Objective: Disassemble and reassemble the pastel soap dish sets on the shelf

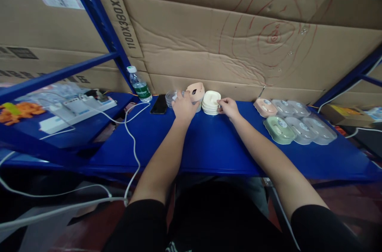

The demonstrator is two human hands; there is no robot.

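Note:
My left hand (pixel 184 107) reaches over the back of the blue table, its fingers apart over the front of a peach-coloured piece (pixel 196 90) and beside some clear round containers (pixel 170 97). Whether it grips any of them is hidden. Just right of it stands a stack of cream-coloured square pieces (pixel 211 105). My right hand (pixel 228 107) has its thumb and fingers pinched at the right edge of that stack.
A water bottle (pixel 141 87) and a black phone (pixel 159 104) are at the back left, near white cables (pixel 134 144). Lidded containers, one green (pixel 279 130) and one peach (pixel 265 107), sit with several clear ones (pixel 301 129) on the right. Cardboard (pixel 185 49) stands behind.

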